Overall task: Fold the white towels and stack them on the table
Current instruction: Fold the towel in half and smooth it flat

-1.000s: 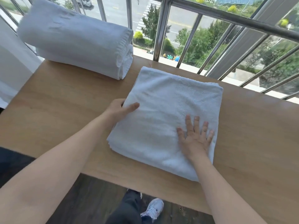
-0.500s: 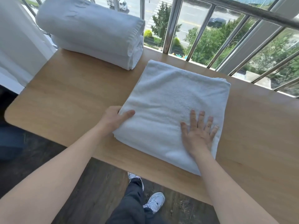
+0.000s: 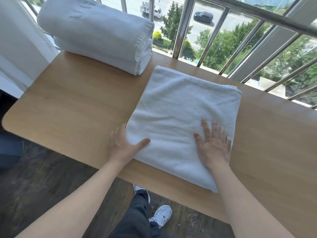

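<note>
"Where's the towel they're working on?"

"The folded towel [image 3: 180, 121] lies flat on the table [image 3: 68, 109], right of the middle. It sits a little askew, with its near corner close to the front edge."

"And the hands?"

"The right hand [image 3: 213, 146] lies palm down on the towel's near right part. Its fingers [image 3: 205, 127] are straight and fanned apart, pointing away from the person toward the railing [image 3: 185, 26]. The wrist comes in over the near corner."

"The left one?"

"The left hand [image 3: 123, 145] is at the towel's left edge. Its thumb [image 3: 144, 142] lies across the top of the cloth. The other fingers go down at the edge, but they're blurred and I can't tell how far under they reach. It looks like a pinch on that edge, thumb above and fingers below."

"How are the arms set?"

"Both forearms are bare and reach forward from the near side. The left one angles in toward the right."

"Anything else up there?"

"A stack of folded towels [image 3: 96, 35] sits at the far left corner, well apart from the one under the hands."
</note>
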Tool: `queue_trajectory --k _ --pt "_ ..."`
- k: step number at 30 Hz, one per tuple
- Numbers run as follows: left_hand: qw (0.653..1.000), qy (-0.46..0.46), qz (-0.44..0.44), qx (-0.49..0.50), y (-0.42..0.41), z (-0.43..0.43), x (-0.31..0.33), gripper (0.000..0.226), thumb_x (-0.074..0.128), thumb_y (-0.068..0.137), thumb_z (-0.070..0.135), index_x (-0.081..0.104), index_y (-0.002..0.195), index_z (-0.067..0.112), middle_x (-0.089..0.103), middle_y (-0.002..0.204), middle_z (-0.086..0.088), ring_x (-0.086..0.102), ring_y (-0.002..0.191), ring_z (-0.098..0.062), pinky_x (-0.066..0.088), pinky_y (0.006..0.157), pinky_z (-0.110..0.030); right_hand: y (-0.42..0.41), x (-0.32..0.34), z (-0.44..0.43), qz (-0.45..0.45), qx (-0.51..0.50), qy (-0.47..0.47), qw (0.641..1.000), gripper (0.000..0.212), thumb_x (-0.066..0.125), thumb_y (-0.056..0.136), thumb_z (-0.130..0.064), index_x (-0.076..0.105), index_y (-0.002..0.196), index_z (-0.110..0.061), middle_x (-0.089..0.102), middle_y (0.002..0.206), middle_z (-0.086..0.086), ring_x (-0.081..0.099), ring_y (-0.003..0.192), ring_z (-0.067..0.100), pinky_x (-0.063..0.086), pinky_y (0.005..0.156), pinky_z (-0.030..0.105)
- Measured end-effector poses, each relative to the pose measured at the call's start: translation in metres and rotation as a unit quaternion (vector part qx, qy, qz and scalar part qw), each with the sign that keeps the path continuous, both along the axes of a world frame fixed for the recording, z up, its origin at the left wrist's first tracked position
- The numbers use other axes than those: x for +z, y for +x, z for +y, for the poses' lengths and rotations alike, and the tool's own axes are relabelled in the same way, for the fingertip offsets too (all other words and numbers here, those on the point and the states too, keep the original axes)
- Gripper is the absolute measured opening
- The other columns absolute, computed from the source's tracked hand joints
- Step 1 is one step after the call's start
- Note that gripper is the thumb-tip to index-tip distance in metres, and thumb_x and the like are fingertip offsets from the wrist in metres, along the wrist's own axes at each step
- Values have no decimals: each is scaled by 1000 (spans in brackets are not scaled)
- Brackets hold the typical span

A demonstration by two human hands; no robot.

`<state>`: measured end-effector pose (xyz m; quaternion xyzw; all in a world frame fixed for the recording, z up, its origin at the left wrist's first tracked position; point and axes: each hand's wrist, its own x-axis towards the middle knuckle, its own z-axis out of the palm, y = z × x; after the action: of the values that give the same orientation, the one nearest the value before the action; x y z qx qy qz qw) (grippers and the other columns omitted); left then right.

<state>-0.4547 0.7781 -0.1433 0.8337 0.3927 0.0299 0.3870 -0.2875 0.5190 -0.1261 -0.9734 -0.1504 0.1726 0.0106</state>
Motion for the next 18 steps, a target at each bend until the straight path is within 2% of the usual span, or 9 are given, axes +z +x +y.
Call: queue_trajectory --k 3,7,10,13,16,18 --pt "999 45 4 -25 6 -3 -5 80 65 54 95 50 109 38 54 101 17 49 100 -15 46 88 -44 2 0 -4 -14 -1 5 1000 63 4 97 -71 -20 151 -51 -16 167 -12 -9 154 20 0 123 46" --pt "997 67 -5 -47 42 11 -5 83 65 56 93 51 111 33 53 99 13 47 96 -15 49 85 -45 1 -3 -4 -34 -34 -2 999 63 7 97 -70 -15 153 -50 -7 167 -11 0 153 22 8 120 47" --pt "994 88 -25 -65 81 30 -6 92 65 55 94 52 123 34 56 106 14 51 101 -18 47 87 -44 5 -1 -5 -60 -56 -37 996 66 12 97 -70 2 156 -43 14 162 -2 20 144 28 21 114 46" --pt "991 124 -23 -52 131 45 -4 99 65 58 91 47 135 32 53 126 9 46 117 -23 40 99 -44 10 2 -1 -89 -98 -47 990 67 22 95 -71 26 150 -32 36 145 4 40 125 27 35 103 41" --pt "990 134 -37 -21 170 36 8 84 67 76 73 46 140 24 46 140 -2 40 125 -32 31 107 -47 17 6 12 -41 -179 -39 982 66 27 94 -71 33 139 -24 41 133 10 49 116 33 43 93 41" --pt "993 103 -53 -18 173 7 15 70 62 82 64 45 137 24 41 142 -2 38 129 -32 25 108 -48 21 10 20 -7 -214 -42 976 66 28 94 -71 32 137 -21 44 128 13 56 109 34 47 90 40"
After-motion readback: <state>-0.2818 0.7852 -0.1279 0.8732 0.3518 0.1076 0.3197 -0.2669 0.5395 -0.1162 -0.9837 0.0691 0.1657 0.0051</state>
